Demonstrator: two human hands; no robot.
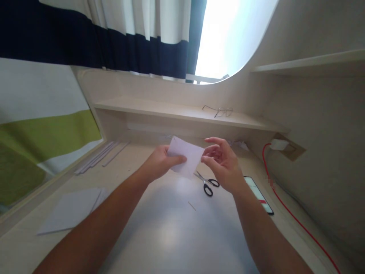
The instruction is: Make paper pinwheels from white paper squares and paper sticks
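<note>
1. Left hand [159,163] pinches the white paper piece [186,156], lifted clear above the bench [171,236] so both hands can work it.
2. Right hand [224,163], fingers loosely curled, meets the paper's right edge; its grip is hard to judge.
3. Scissors [207,183] lie just below, partly covered by the paper.
4. Phone [259,195] is partly hidden behind the right wrist.

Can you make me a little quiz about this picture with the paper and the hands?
1. True or false: the left hand grips the paper.
2. What lies on the desk just below the right hand: A) scissors, B) a cup, C) a ruler?
3. Where are the glasses?

Key
1. True; the right hand's fingertips are at the paper's other edge.
2. A, the scissors.
3. On the shelf behind the desk.
</note>
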